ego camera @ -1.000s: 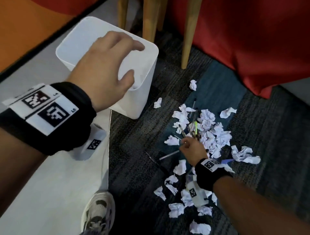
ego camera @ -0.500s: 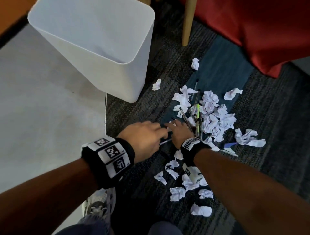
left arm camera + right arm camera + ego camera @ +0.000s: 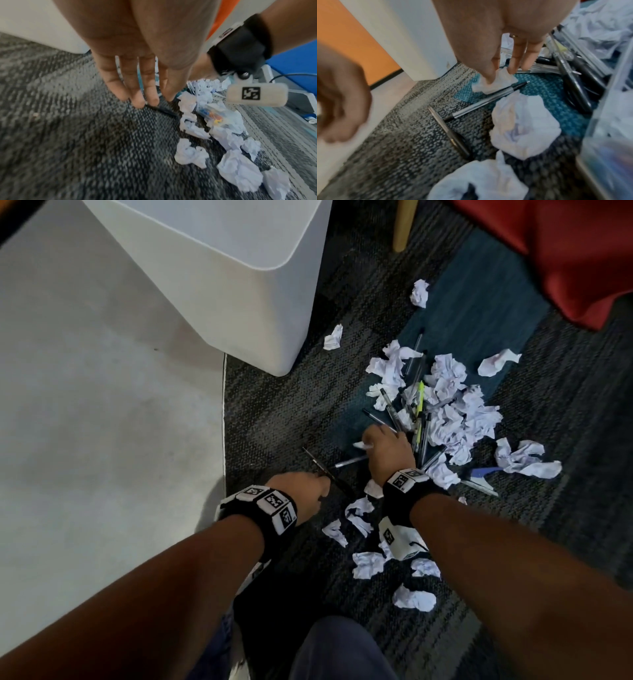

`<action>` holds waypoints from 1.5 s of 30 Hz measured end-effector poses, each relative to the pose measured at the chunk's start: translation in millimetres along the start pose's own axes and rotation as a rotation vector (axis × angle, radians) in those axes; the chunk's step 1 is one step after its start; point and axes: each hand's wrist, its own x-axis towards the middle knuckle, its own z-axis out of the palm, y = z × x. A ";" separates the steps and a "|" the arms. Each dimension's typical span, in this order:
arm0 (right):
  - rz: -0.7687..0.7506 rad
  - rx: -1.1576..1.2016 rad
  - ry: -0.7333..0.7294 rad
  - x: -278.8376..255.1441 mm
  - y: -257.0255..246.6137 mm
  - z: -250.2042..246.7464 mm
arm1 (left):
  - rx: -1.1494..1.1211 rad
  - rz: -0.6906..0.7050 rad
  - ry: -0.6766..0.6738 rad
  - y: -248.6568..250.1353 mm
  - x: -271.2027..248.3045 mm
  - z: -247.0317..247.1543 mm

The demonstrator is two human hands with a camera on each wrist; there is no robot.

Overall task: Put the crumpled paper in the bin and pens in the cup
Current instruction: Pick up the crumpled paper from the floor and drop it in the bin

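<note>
Crumpled white paper balls (image 3: 455, 412) and several pens (image 3: 419, 412) lie scattered on the dark carpet. My right hand (image 3: 368, 441) pinches a small paper ball (image 3: 494, 82) between thumb and fingers, low over the carpet. Just left of it lie a silver pen (image 3: 488, 100) and a dark pen (image 3: 448, 129). My left hand (image 3: 145, 102) reaches down with straight fingers, and its fingertips (image 3: 137, 104) touch the dark pen (image 3: 325, 470). The white bin (image 3: 222, 268) stands at the carpet's edge, beyond both hands to the left.
Pale smooth floor (image 3: 102, 422) lies left of the carpet. A wooden chair leg (image 3: 402, 227) and red fabric (image 3: 565, 251) are at the back right. A clear plastic item (image 3: 212, 116) lies among paper balls near my right wrist. My knee (image 3: 335, 652) is at the bottom.
My left hand left the bin's rim and came down to the carpet, ending at the dark pen. My right hand shifted left and took hold of a small paper ball.
</note>
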 end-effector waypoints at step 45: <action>-0.133 0.795 0.381 7.8 -78.5 -105.0 | -0.053 0.463 0.825 15.5 -105.6 -173.1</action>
